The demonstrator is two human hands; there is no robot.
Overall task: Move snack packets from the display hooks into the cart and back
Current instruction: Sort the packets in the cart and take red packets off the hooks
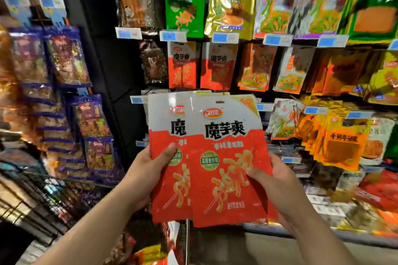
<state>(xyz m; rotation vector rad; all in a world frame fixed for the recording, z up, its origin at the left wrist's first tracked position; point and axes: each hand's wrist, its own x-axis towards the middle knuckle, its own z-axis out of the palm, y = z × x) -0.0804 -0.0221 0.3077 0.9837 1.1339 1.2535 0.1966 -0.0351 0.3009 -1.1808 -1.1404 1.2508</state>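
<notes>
Foil-bright display wall [301, 42] fills the upper frame; at centre are two overlapping red-and-white snack packets [228, 146]. My left hand [146, 178] and right hand [280, 180] pinch their side edges, thumbs in front. Slick faces could slide apart; the small hang hole [219, 102] might miss its hook.

rear packet [167, 191]: half-covered by front packet [228, 135]; cart [41, 198]: blurred, edge-cropped
</notes>
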